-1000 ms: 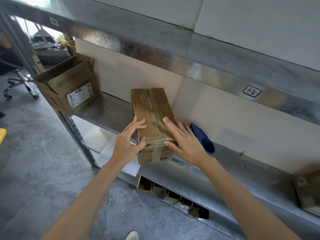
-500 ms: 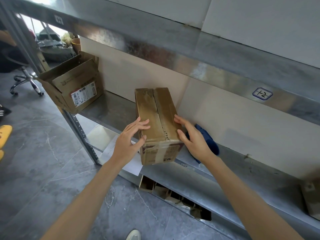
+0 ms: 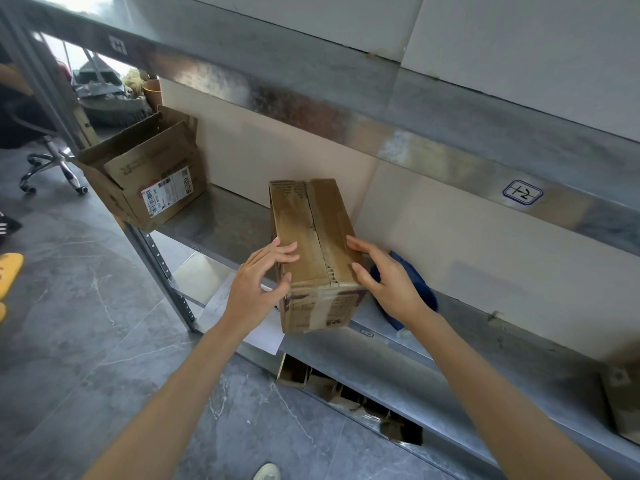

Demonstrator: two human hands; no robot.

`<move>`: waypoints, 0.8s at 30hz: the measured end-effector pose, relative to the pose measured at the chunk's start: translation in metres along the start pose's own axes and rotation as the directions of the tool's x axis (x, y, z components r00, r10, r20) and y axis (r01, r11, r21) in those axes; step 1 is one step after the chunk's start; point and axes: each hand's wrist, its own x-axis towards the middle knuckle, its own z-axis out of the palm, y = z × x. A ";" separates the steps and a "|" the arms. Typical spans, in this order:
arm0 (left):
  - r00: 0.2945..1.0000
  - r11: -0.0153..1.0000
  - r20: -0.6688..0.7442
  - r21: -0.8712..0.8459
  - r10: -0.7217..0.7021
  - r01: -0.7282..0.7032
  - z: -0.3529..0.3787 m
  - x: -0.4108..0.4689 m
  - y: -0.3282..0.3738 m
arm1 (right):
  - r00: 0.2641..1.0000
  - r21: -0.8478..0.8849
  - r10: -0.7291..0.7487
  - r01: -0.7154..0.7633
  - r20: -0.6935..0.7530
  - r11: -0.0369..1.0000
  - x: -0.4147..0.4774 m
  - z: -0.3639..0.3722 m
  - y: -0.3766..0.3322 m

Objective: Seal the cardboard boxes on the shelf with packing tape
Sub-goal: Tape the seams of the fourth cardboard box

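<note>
- The cardboard box is long and narrow. It lies lengthwise on the metal shelf, with its far end toward the back wall and its near end at the front edge of the shelf.
- Its top is covered with old glossy tape, wrinkled and scuffed. A dark seam runs down the middle between the two flaps, and the tape looks torn along it near the front.
- One pale strip of tape goes down the near end face, over faded printing.
- The left hand holds the front left corner of the box. Its fingers are bent over the top edge and the thumb presses on the left side.
- The right hand grips the right top edge. The forefinger and thumb touch the edge, and the other fingers are hidden behind the box.
- A blue plastic object with a rounded shape lies on the shelf just beside the box, partly hidden behind the right hand.
- A white sheet of paper hangs over the front edge of the shelf, under the box.
- At the left end of the shelf stands an open cardboard box, tilted, with raised flaps and a white shipping label.
- The shelf is dull grey sheet metal with stains. The floor is of grey stone-like tiles with pale veins.
</note>
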 end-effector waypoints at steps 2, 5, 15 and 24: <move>1.000 1.000 0.001 0.007 -0.003 0.003 -0.001 0.001 0.000 | 1.000 0.017 0.005 -0.005 0.002 1.000 0.000 -0.001 -0.001; 1.000 0.999 -0.001 -0.024 -0.029 0.029 -0.001 0.002 0.002 | 0.999 0.113 0.055 -0.054 0.000 0.992 -0.001 0.000 -0.004; 0.995 0.985 0.077 0.152 0.065 -0.076 -0.006 0.002 0.002 | 0.996 0.033 -0.079 0.078 0.046 0.996 -0.001 -0.006 0.001; 0.999 0.979 0.032 0.196 0.044 -0.049 0.000 -0.002 0.005 | 0.995 -0.017 -0.097 0.097 -0.007 0.995 -0.001 0.000 0.000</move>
